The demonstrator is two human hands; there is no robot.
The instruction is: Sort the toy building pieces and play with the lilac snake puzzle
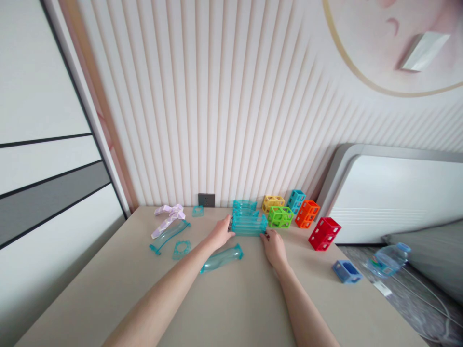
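Near the wall, a stack of see-through teal plastic pieces [249, 225] lies between my two hands. My left hand [221, 233] grips its left end, with the fingers on the far side and the thumb nearer me. At the right end, the bent fingers of my right hand [275, 248] hold the near corner. Curved teal pieces [245, 206] lie right behind the stack. A clear teal tube-like piece [222, 258] rests in front of my left hand. Further left are another curved teal piece [170, 237] and a flat teal square with a round hole [181, 250].
Right of the stack stand open-sided blocks: yellow [273, 203], green [280, 217], blue [296, 201], orange [307, 214], red [324, 234] and pale blue [347, 272]. A white-purple faceted object [169, 219] lies left. A plastic bottle [388, 259] is beyond the table's right edge.
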